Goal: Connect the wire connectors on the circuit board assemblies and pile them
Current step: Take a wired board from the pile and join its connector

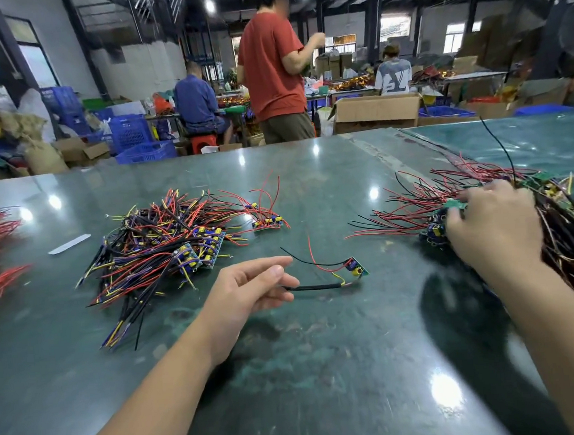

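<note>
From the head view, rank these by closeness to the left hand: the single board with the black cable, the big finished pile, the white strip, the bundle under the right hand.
1. Single board on the black cable, just right of the left hand.
2. Finished pile, up-left.
3. White strip, far left, and bundle far right under the right hand: too close to call.

A single wide-angle view from the person's head looks forward and down across the green surface point(325, 368). Both forearms enter from the bottom edge, the left hand point(250, 289) near centre, the right hand point(495, 225) toward 2 o'clock, both close to the lens. Toward 12 o'clock the workshop recedes, its edges bowed by the lens.
</note>
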